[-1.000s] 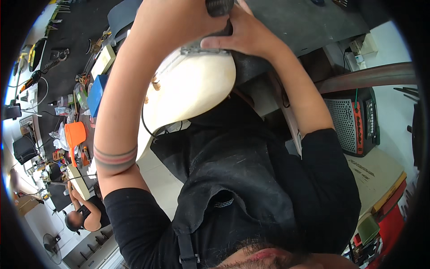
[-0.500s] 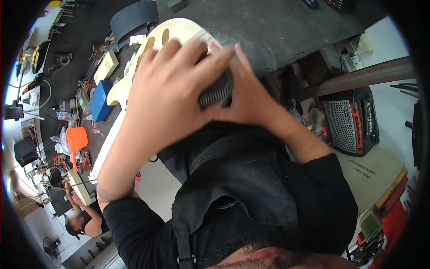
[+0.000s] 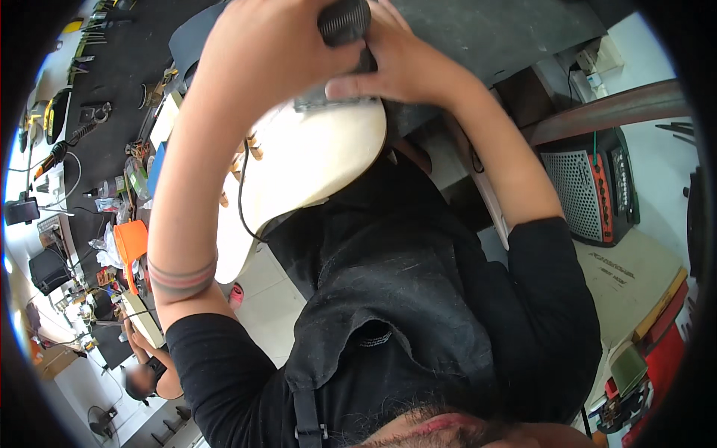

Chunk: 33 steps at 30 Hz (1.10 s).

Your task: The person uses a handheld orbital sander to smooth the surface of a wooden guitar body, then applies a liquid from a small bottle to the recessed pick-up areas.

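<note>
A pale wooden guitar body (image 3: pixel 321 160) lies at the near edge of the dark workbench, against my black apron. Small cut-outs show along its left part. Over its far end, both hands grip a black power tool with a ridged round grip (image 3: pixel 344 22) and a greyish base (image 3: pixel 328 101). My left hand (image 3: pixel 276 45) wraps the tool from the left, its far fingers cut off by the top of the picture. My right hand (image 3: pixel 396 63) closes round the other side, thumb across the front. A dark cable (image 3: pixel 241 198) hangs over the body's left side. The tool's exact kind is unclear.
An orange dipper (image 3: pixel 131 240), bottles and loose tools crowd the left of the bench. A person (image 3: pixel 153 373) works farther off at lower left. To the right stand a speaker-like amplifier (image 3: pixel 575 190) on a pale case (image 3: pixel 627 276) and a metal bar (image 3: pixel 605 108).
Both hands and the tool have moved farther from me, toward the top. The guitar body now lies differently, with its broad pale face nearer me. A dark cable now shows beside it.
</note>
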Available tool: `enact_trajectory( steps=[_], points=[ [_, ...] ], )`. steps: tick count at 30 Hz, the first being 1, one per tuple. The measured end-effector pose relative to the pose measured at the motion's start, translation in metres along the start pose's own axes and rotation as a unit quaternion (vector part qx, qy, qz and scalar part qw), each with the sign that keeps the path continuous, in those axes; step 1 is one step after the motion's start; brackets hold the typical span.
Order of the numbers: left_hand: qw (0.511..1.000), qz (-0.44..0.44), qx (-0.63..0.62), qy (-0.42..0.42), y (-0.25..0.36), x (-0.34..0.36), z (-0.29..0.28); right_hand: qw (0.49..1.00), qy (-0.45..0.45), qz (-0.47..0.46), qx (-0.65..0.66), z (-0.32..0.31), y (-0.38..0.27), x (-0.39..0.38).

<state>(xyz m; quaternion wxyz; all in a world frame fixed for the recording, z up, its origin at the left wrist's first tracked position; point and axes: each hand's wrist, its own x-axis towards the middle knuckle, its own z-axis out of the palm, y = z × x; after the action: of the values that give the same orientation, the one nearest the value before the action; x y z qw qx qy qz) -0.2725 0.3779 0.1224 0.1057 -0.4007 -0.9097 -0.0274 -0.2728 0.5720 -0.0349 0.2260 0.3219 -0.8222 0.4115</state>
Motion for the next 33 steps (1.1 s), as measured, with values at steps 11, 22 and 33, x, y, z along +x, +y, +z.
enact_trajectory(
  steps=[11, 22, 33],
  points=[
    [0.998, 0.0, 0.046, 0.032, 0.017, -0.001, -0.006, 0.989, -0.078, 0.068, 0.109, 0.002, 0.001, 0.0],
    [0.997, -0.033, 0.058, -0.033, 0.005, 0.022, -0.011, 0.988, -0.102, 0.097, 0.067, 0.005, 0.022, 0.019],
    [0.998, 0.056, 0.034, 0.019, 0.03, 0.0, -0.006, 0.993, -0.022, 0.046, 0.107, 0.003, -0.016, -0.032]
  ],
)
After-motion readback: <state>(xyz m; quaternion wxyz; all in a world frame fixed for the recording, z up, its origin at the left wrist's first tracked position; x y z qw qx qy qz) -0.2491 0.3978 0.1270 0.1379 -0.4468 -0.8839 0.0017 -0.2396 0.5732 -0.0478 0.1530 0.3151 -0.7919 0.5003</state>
